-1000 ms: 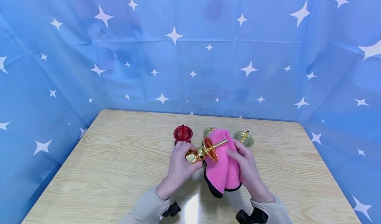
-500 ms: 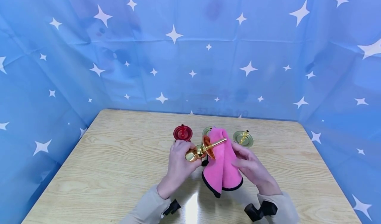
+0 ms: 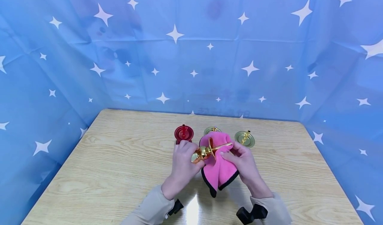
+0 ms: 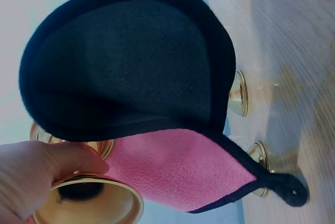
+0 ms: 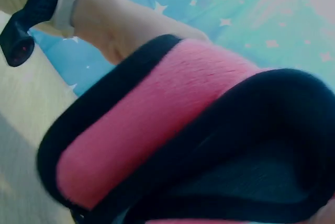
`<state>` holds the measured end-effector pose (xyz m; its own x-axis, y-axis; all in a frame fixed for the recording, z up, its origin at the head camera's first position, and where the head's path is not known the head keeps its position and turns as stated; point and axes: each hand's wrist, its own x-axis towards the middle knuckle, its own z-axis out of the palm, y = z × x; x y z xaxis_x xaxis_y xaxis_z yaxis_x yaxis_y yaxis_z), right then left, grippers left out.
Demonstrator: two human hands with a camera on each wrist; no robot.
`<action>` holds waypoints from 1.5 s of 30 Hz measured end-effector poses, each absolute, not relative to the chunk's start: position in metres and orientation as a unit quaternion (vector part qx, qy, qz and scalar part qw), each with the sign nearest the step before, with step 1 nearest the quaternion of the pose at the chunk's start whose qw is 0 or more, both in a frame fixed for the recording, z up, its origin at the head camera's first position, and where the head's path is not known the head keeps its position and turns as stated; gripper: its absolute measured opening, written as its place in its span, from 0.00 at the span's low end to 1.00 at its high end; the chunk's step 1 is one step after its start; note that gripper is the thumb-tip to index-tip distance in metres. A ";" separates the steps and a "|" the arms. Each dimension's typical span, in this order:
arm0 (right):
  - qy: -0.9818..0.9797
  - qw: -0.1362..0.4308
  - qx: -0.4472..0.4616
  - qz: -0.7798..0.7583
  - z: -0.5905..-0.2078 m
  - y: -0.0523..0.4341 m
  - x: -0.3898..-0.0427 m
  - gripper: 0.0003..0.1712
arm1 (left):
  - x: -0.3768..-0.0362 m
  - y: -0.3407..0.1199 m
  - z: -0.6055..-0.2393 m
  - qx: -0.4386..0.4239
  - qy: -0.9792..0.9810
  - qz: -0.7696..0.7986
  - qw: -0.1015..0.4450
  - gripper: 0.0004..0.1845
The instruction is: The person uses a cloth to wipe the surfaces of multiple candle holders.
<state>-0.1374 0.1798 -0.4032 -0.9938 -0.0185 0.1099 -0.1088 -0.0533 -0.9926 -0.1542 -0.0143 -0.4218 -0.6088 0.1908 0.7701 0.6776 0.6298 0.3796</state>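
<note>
— So what is the head camera showing?

— Both hands are working over the wooden table [image 3: 119,165]. The left hand [image 3: 183,162] is curling its fingers round the base of a gold candlestick [image 3: 206,151], which is lying tilted, its thin stem pointing away toward the right hand. The right hand [image 3: 243,165] is pinching a pink cloth [image 3: 216,171] against that stem, thumb on top; the cloth, edged in black, is draping down below the candlestick toward the person.

— And what is standing near the candlestick?

— Just behind it, three more holders are sitting in a row on the table: a red candlestick [image 3: 184,133] behind the left hand, a green-gold one [image 3: 210,130] peeking out right behind the cloth, and another gold-green one [image 3: 244,138] behind the right hand.

— Are the wrist cameras adding anything?

— Yes. The left wrist view is looking up from under the cloth [image 4: 136,67], showing its dark underside and black border, plus the shiny flared foot of the candlestick [image 4: 89,200] with the left hand's fingers [image 4: 47,166] wrapping it. Two holders are showing beyond the cloth there. The right wrist view is almost filled by the folded cloth [image 5: 157,124], with the other arm's sleeve in the corner; the candlestick itself is hidden there.
</note>
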 end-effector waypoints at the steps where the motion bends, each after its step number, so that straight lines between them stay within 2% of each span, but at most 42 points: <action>1: -0.685 0.038 0.035 0.727 -0.403 0.178 -0.137 0.15 | -0.154 -0.014 -0.422 -0.263 -0.829 -0.339 0.358 0.20; 8: -0.664 0.078 -0.008 0.744 -0.404 0.173 -0.136 0.17 | -0.155 -0.017 -0.422 -0.261 -0.833 -0.335 0.355 0.21; 16: -0.600 0.098 -0.039 0.793 -0.397 0.189 -0.138 0.09 | -0.156 -0.029 -0.426 -0.240 -0.840 -0.337 0.351 0.20; 24: -0.651 0.014 -0.039 0.758 -0.404 0.181 -0.132 0.14 | -0.156 -0.027 -0.427 -0.239 -0.842 -0.331 0.353 0.20; 30: -0.669 -0.006 -0.015 0.743 -0.405 0.175 -0.131 0.13 | -0.157 -0.022 -0.427 -0.259 -0.835 -0.314 0.371 0.19; 37: -0.661 0.013 -0.038 0.750 -0.399 0.178 -0.130 0.14 | -0.156 -0.025 -0.424 -0.267 -0.838 -0.320 0.352 0.19; 45: -0.632 0.054 -0.038 0.773 -0.391 0.192 -0.125 0.13 | -0.157 -0.033 -0.423 -0.239 -0.844 -0.341 0.339 0.21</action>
